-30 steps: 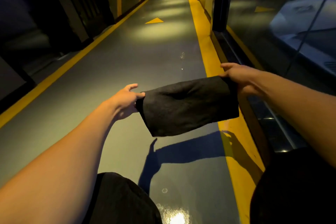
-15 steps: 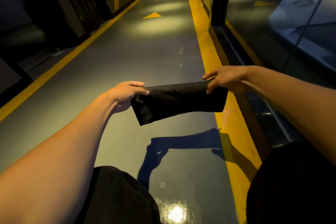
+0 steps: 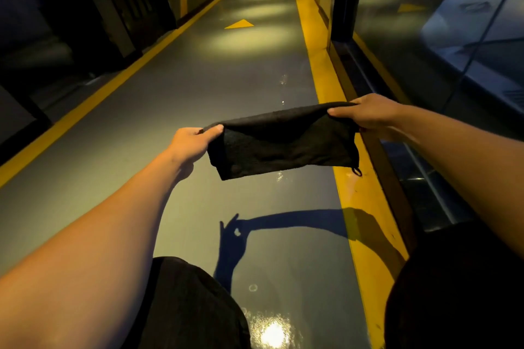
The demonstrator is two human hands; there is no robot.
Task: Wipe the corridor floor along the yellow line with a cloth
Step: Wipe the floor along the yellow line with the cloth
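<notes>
Floor (image 3: 198, 110) looks glossy and could be slippery for someone crouched low. Yellow line (image 3: 317, 59) runs beneath the cloth (image 3: 283, 147), held taut in mid-air. Left hand (image 3: 192, 142) and right hand (image 3: 368, 113) pinch its top corners; a loose pinch could drop one end.

Grey corridor floor (image 3: 175, 110) open ahead and left, nothing standing on it. Right side blocked: glass wall (image 3: 425, 45) just beside yellow line (image 3: 360, 201). Dark cloth (image 3: 283, 144), stretched between both hands, hangs above the floor. Knees (image 3: 192, 306) crowd near foreground.
</notes>
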